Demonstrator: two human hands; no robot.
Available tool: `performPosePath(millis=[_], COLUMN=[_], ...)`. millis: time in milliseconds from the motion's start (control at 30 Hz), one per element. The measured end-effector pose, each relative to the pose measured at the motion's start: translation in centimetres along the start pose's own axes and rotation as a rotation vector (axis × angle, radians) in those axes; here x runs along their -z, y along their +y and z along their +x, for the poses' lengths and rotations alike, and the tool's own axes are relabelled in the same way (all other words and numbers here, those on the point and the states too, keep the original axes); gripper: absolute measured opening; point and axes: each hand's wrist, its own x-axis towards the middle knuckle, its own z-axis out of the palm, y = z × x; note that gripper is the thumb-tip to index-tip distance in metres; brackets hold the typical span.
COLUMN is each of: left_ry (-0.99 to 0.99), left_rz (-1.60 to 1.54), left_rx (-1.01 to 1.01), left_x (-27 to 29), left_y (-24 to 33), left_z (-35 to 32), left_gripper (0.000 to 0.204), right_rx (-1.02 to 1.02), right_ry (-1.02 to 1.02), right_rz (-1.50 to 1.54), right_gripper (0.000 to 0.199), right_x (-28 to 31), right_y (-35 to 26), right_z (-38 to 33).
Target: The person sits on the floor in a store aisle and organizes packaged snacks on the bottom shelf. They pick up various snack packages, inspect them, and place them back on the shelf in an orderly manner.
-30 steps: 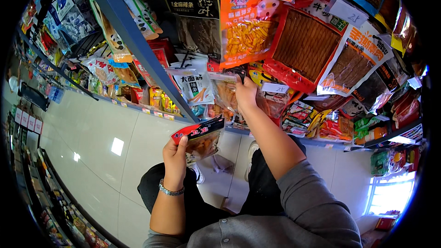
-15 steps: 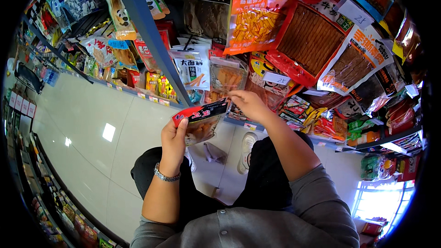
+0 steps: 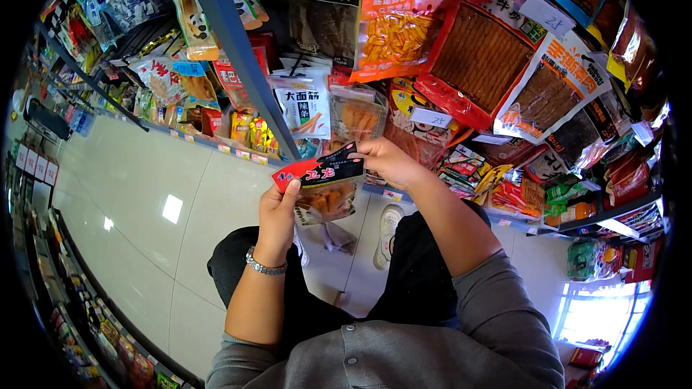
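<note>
Between my two hands hangs a snack packet (image 3: 326, 200) with a red and black top and a see-through lower part showing orange-brown pieces. My left hand (image 3: 278, 209) grips its left edge, thumb on the front. At its upper right corner my right hand (image 3: 389, 162) has its fingers closed on the edge. Just beyond the packet, a white snack bag (image 3: 304, 109) and a clear bag of brown snacks (image 3: 358, 117) hang on the rack.
Above hang a large orange bag (image 3: 396, 29) and a red-edged pack of brown strips (image 3: 484, 54). A blue-grey shelf post (image 3: 241, 50) slants down left of my hands. Low shelves (image 3: 108, 331) line the left side. A grey cloth-like thing (image 3: 337, 238) lies on the tiled floor.
My right hand has come to the packet's upper right corner and taken hold of it. The packet has turned so its front faces me more fully.
</note>
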Motion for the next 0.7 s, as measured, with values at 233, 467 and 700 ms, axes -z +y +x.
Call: performPosePath(millis=[233, 467, 700], left_ry=[0.037, 0.122, 0.060], left_rz=[0.231, 0.183, 0.153], left_rx=[-0.105, -0.076, -0.002], left_x=[-0.3, 1.1, 0.3], left_y=[0.0, -0.6, -0.4], left_z=[0.0, 0.4, 0.4], left_gripper=[0.024, 0.025, 0.024], right_rx=[0.164, 0.183, 0.051], right_ry=[0.231, 0.311, 0.523], right_rz=[0.266, 0.518, 0.594], right_gripper=[0.018, 0.017, 0.019], right_x=[-1.8, 1.5, 0.4], right_y=[-1.0, -0.1, 1.4], right_z=[0.2, 1.0, 1.8])
